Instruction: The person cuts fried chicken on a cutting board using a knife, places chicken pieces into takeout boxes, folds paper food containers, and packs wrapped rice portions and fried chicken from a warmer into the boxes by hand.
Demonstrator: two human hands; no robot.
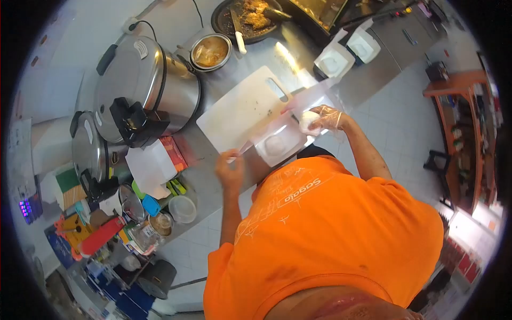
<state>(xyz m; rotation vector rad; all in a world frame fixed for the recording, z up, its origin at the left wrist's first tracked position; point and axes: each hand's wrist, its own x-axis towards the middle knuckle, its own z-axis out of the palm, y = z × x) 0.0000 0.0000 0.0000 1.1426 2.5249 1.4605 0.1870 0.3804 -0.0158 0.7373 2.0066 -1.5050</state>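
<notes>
My right hand, in a clear plastic glove, is closed around a small white rounded object, whose kind I cannot make out. Close to my body lies an open white takeaway box with a pale round mound or shape inside. At its left side my left hand is bare, its fingers pinched at what looks like the box's thin lid edge. Another white box is partly hidden beyond my right hand. Under and behind the boxes lies a white cutting board with a handle slot.
Two white boxes stand farther right along the steel counter. A black pan with browned food and a white-handled knife is at the back, near a metal bowl. Large steel cookers and a clear plastic tub stand left.
</notes>
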